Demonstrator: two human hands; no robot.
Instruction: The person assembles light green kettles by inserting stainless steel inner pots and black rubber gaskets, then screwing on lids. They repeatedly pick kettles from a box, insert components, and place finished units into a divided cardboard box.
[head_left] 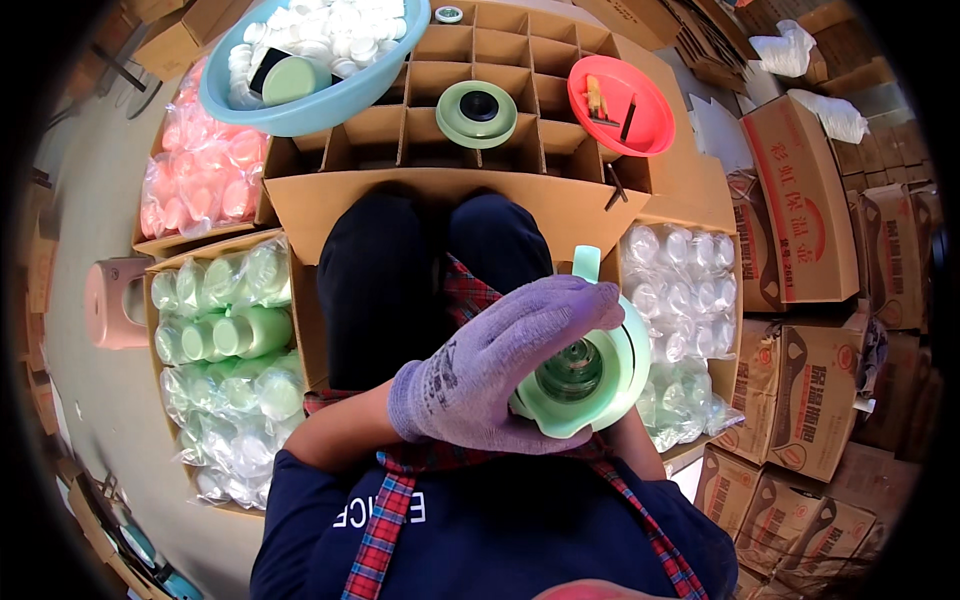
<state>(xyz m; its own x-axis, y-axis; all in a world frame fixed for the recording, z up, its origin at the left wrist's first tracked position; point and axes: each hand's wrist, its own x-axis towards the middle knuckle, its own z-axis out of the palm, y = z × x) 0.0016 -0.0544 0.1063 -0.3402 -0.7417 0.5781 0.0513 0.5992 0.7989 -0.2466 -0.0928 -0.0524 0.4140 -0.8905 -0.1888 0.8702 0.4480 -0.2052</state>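
Holding the pale green flask body (590,375) over our lap, we look straight down into its open mouth, where a glassy liner shows. Our left hand (495,370), in a purple knit glove, is wrapped across its near side, fingers curled over the rim; our right hand is hidden behind the flask, so we cannot tell whether it grips or only props it from below. The glove looks smooth against the plastic, and we judge that a loose left-hand hold could let the flask roll off our knees. Its spout (586,262) points toward the divided cardboard carton (440,60) ahead, where a green lid (477,113) sits on the partitions. A red dish (622,105) with small parts perches on the carton's edge, and a swing of the flask could tip it. Bagged flasks (235,350) lie at our left.
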